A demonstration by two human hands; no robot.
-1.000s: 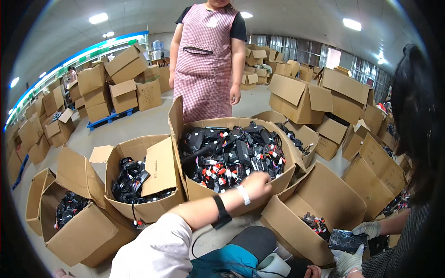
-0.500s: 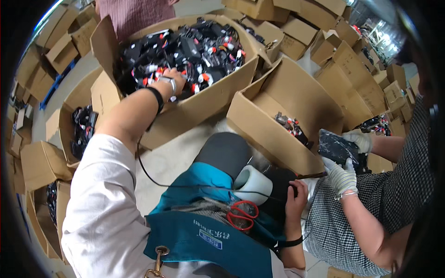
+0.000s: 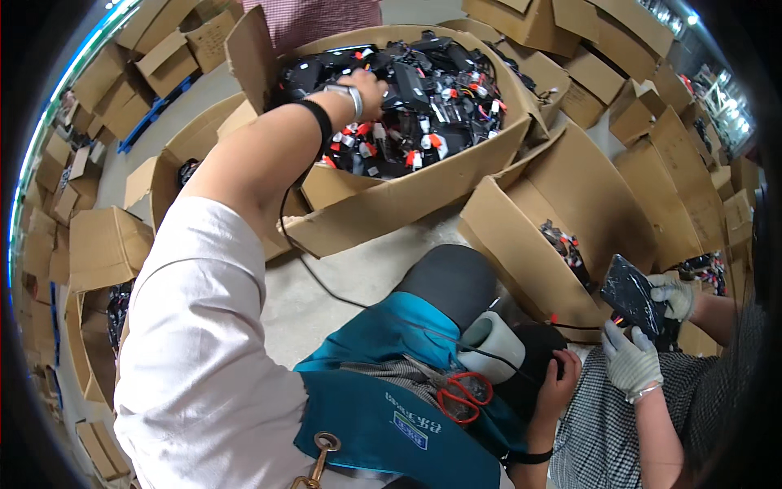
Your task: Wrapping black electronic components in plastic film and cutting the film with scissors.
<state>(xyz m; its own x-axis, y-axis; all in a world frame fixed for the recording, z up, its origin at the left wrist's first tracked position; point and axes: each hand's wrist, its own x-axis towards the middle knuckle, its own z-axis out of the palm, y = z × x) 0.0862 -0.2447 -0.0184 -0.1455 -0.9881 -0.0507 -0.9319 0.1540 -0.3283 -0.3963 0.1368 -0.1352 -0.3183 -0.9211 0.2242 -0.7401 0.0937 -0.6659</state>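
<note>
A seated person's left hand [image 3: 366,91] reaches into a large cardboard box [image 3: 423,196] at the upper centre of the frame, fingers bent down over a heap of black electronic parts [image 3: 411,85]. The fingertips sink out of sight among them, so I can't tell whether they are closed on a piece or only touching. The right hand [image 3: 560,379], lower right, rests loosely curled beside a white roll [image 3: 498,354], fingers a little apart, with nothing visible in its grasp.

In such a tangle, gripping a hard casing rather than a thin wire looks wisest; a slow, upward lift should let snagged leads slip free. The loose black cable [image 3: 366,307] trailing below the forearm is best kept clear of the box edge.

The casings are smooth, boxy and dull black, mixed with thin wires and small, glossy red and white connectors [image 3: 436,143]. The cardboard is matt brown, its wall bowed. Across the lap lie a teal cloth apron [image 3: 358,407] and red-handled scissors [image 3: 463,398]. At right, a co-worker's knitted pale gloves [image 3: 634,359] hold a flat black block [image 3: 631,297], shiny and creased like plastic wrap.
</note>
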